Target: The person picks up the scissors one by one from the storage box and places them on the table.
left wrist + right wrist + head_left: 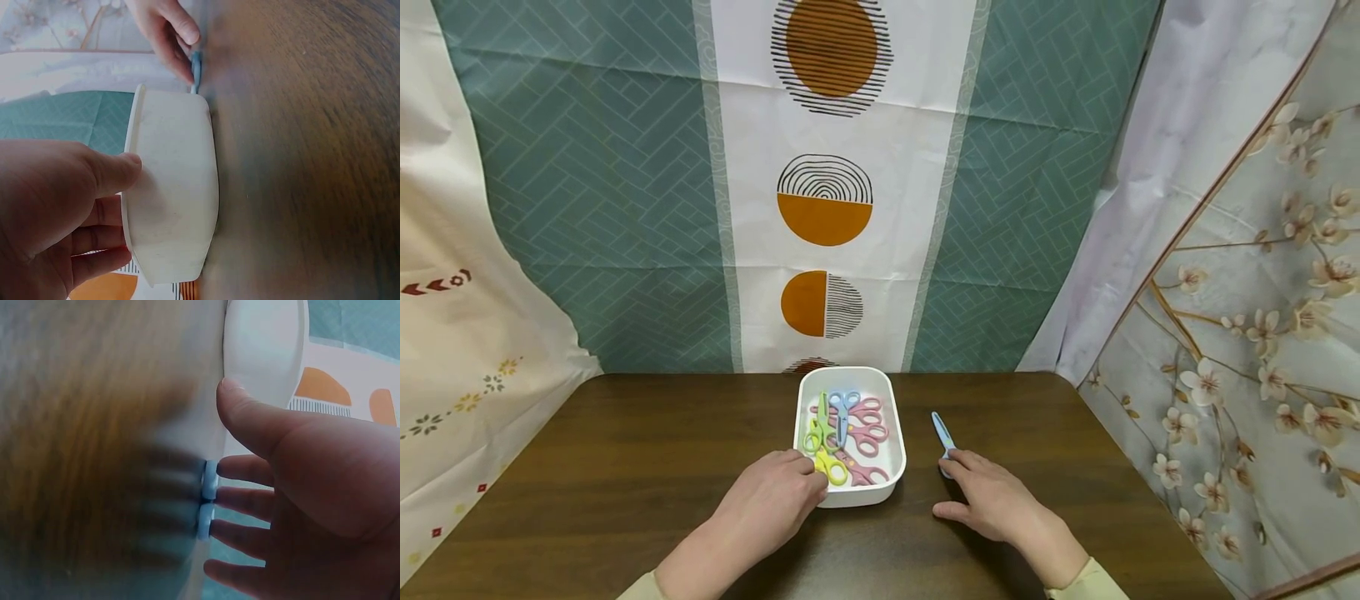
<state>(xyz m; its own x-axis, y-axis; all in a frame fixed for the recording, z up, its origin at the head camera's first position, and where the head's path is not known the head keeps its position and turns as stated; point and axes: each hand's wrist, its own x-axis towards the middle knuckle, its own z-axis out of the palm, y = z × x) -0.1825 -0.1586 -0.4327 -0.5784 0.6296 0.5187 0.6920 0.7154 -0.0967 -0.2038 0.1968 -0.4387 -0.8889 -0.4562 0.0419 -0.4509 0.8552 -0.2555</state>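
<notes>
My left hand [775,500] holds the near left edge of a white container [859,498]; in the left wrist view the thumb of the left hand [53,200] presses against the container's rim and the fingers lie behind it. Inside the container are several scissors: pink [867,433], green [823,421], blue [842,425] and yellow [831,468]. Right of it, blue scissors [942,431] lie on the table, blades pointing away. Fingertips of my right hand [992,497] touch their handle loops [210,481], with the thumb held apart; the right hand [325,487] covers part of them in the head view.
A dark wooden table [647,450] carries the container and scissors. Behind its far edge hangs a green and white patterned curtain [760,317]. Floral fabric [1262,400] borders the right side, and cream fabric [482,333] borders the left.
</notes>
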